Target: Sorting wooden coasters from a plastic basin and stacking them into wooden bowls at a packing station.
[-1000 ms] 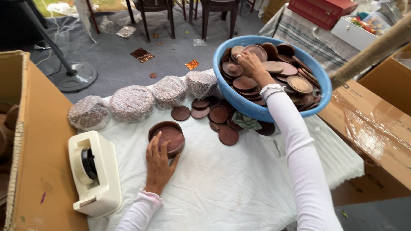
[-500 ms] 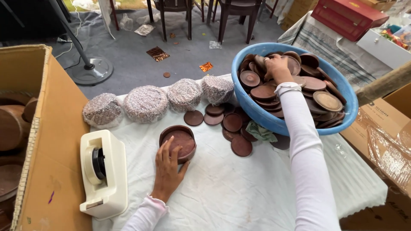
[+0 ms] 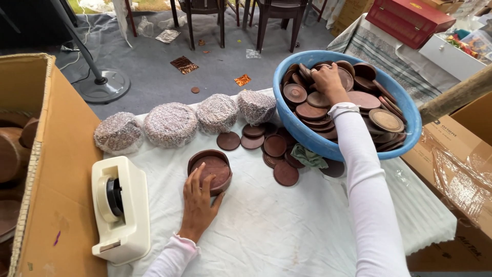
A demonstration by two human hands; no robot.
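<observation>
Low in the frame, the left hand (image 3: 199,201) lies flat w/ fingers spread, tips resting on a round brown bowl (image 3: 210,171) near the middle of the white cloth (image 3: 287,231). A cream tape holder (image 3: 121,208) sits just left of it. Above, loose brown discs (image 3: 274,149) lie by 4 wrapped bundles (image 3: 177,123). Upper right, the right hand (image 3: 326,81) reaches into the blue tub (image 3: 302,131) full of discs, fingers curled on them; can't tell if it's pinching one.

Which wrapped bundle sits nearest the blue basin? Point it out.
The rightmost wrapped bundle of the four in the row; it lies right beside the blue basin.
</observation>
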